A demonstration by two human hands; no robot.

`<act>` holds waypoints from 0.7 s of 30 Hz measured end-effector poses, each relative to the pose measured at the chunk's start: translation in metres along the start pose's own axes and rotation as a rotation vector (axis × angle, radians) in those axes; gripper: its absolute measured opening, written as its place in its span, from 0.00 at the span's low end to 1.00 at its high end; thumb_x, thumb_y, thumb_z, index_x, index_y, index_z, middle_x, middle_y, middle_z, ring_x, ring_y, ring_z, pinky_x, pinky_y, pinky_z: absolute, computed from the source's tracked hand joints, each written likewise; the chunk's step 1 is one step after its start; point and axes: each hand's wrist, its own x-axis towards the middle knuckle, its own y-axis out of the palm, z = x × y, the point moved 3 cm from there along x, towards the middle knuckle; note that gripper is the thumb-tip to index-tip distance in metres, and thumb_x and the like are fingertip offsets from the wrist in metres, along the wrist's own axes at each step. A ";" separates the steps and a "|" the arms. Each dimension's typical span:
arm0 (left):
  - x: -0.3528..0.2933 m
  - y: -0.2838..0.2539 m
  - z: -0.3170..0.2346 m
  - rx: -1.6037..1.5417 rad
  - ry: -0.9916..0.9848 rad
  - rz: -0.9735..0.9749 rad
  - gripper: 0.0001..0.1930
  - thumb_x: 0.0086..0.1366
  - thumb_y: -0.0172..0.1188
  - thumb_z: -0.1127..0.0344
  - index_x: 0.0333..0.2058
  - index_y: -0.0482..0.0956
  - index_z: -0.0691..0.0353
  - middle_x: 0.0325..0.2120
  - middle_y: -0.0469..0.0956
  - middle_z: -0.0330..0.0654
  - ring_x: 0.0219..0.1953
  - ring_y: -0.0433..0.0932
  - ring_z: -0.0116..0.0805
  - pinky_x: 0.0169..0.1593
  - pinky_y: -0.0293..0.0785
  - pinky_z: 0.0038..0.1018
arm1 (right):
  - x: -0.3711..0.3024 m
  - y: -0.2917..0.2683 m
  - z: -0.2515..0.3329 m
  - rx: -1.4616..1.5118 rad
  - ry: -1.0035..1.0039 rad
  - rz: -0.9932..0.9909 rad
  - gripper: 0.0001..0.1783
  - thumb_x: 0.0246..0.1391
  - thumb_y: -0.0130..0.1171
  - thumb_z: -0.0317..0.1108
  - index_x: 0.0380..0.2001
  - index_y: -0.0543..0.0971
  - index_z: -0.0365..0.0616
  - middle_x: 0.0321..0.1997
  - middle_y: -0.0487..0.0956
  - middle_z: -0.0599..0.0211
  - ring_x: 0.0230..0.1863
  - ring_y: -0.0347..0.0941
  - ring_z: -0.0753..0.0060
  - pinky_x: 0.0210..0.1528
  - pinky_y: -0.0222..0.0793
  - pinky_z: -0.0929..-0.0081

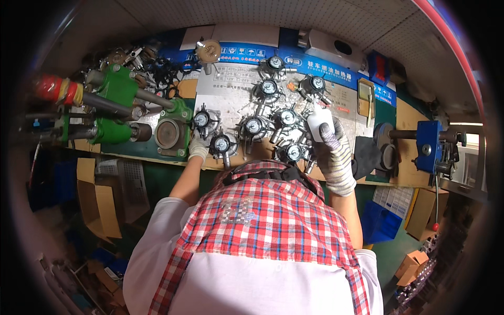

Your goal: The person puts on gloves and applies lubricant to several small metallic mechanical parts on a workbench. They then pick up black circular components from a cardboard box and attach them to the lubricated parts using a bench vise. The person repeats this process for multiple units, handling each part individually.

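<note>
A white squeeze bottle (319,123) is gripped in my right hand (337,160), which wears a striped knit glove. The bottle's narrow tip points up and away, over the round metal motor assemblies. Near that tip sits one assembly (316,84) at the back right. My left hand (198,148), in a pale glove, is at the bench's front edge, close against a motor assembly (206,122); its fingers are mostly hidden. Just right of it stands another assembly (221,144). Several more, such as this one (254,127), stand in the middle on a flattened cardboard sheet (226,84).
A green press (113,102) with a round plate is on the left, before a heap of metal parts (139,63). A tan round part (208,51) stands at the back. On the right are a dark pad (367,157) and a blue fixture (429,147). Cardboard boxes (97,197) stand below.
</note>
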 end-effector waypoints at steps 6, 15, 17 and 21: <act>-0.015 -0.068 -0.024 -0.015 0.198 -0.115 0.23 0.69 0.53 0.54 0.52 0.74 0.68 0.49 0.78 0.59 0.52 0.77 0.56 0.53 0.74 0.44 | -0.013 -0.017 0.010 -0.069 -0.061 0.092 0.32 0.54 0.70 0.43 0.57 0.70 0.39 0.52 0.79 0.60 0.51 0.77 0.69 0.50 0.73 0.71; -0.145 -0.199 -0.094 -0.621 0.462 0.219 0.18 0.65 0.66 0.55 0.42 0.78 0.65 0.28 0.79 0.37 0.26 0.76 0.26 0.29 0.72 0.24 | -0.030 0.005 0.024 -0.115 -0.048 0.173 0.32 0.55 0.70 0.44 0.56 0.71 0.36 0.47 0.80 0.59 0.42 0.78 0.74 0.42 0.76 0.78; -0.203 -0.244 -0.132 -0.360 0.640 0.194 0.20 0.64 0.66 0.55 0.43 0.80 0.69 0.29 0.82 0.40 0.30 0.79 0.30 0.36 0.76 0.27 | -0.034 0.011 0.028 -0.197 -0.043 0.158 0.32 0.55 0.70 0.45 0.54 0.72 0.35 0.45 0.81 0.59 0.39 0.79 0.74 0.40 0.76 0.78; -0.262 -0.278 -0.172 -0.093 1.132 0.170 0.24 0.59 0.69 0.49 0.42 0.82 0.67 0.29 0.82 0.49 0.31 0.82 0.46 0.38 0.76 0.37 | -0.044 0.025 0.030 -0.321 -0.061 0.173 0.26 0.53 0.72 0.41 0.49 0.75 0.38 0.40 0.83 0.61 0.38 0.81 0.74 0.41 0.78 0.77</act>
